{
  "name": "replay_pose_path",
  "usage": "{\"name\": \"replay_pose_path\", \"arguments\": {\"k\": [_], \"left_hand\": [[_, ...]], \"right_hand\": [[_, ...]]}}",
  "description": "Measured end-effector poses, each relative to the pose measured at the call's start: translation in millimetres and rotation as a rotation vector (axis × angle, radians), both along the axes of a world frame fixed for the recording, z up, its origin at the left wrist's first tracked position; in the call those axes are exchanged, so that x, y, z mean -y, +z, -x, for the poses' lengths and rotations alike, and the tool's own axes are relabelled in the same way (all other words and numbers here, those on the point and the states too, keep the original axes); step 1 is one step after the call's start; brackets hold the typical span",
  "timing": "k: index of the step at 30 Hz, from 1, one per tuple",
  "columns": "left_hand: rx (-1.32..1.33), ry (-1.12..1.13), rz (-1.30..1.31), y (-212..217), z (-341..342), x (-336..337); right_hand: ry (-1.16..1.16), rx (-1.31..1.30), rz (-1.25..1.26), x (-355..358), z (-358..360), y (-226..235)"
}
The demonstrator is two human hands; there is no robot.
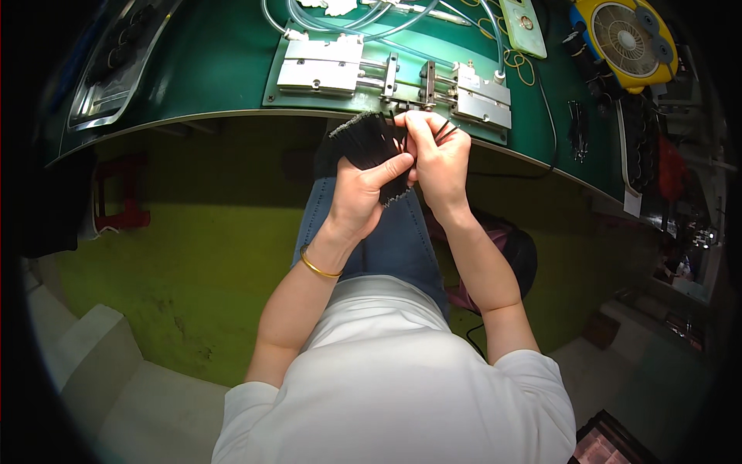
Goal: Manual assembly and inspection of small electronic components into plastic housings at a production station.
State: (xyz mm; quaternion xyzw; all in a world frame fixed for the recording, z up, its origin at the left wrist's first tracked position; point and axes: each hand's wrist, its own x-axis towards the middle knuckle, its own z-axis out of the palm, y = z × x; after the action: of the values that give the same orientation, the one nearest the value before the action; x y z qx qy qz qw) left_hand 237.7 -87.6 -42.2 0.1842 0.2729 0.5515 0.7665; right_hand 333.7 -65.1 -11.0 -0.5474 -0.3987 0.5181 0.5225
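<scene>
A thick bundle of thin black wires (363, 141) with pale cut ends lies in my left hand (359, 189), whose thumb presses across it. Close against it, my right hand (440, 155) pinches a few loose black wires (446, 133) that stick out past its fingers. Both hands are just in front of the bench edge, above my lap. Right behind them on the bench is a fixture with two silver pneumatic cylinder blocks, a left block (321, 66) and a right block (483, 97), their small dark jaws (410, 77) facing each other across a gap.
Clear air hoses (371, 23) loop over the fixture. To the right are a pale green device (524, 27), a yellow and blue fan (626, 39) and a small bunch of black wires (577, 130). A metal tray (116, 77) sits at the left. A red stool (124, 193) stands underneath.
</scene>
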Motion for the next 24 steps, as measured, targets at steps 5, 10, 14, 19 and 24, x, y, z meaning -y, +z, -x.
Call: {"name": "replay_pose_path", "arguments": {"k": [5, 10, 14, 19, 24], "left_hand": [[0.005, 0.003, -0.001, 0.7, -1.8, 0.1], [-0.004, 0.005, -0.007, -1.7, -3.4, -0.5], [-0.001, -0.025, 0.000, -5.1, -2.6, -1.6], [0.058, -0.053, 0.062, 0.4, 1.2, -0.2], [0.010, -0.056, 0.028, 3.3, 5.8, 2.1]], "right_hand": [[0.007, 0.010, -0.016, -1.2, -1.7, -1.3], [0.005, -0.057, 0.015, -2.7, -2.7, -2.2], [0.003, -0.056, 0.019, -2.3, -2.9, -3.0], [0.045, 0.028, 0.004, 2.9, -2.0, 3.1], [0.076, 0.052, -0.036, 6.6, 1.1, 6.5]]}}
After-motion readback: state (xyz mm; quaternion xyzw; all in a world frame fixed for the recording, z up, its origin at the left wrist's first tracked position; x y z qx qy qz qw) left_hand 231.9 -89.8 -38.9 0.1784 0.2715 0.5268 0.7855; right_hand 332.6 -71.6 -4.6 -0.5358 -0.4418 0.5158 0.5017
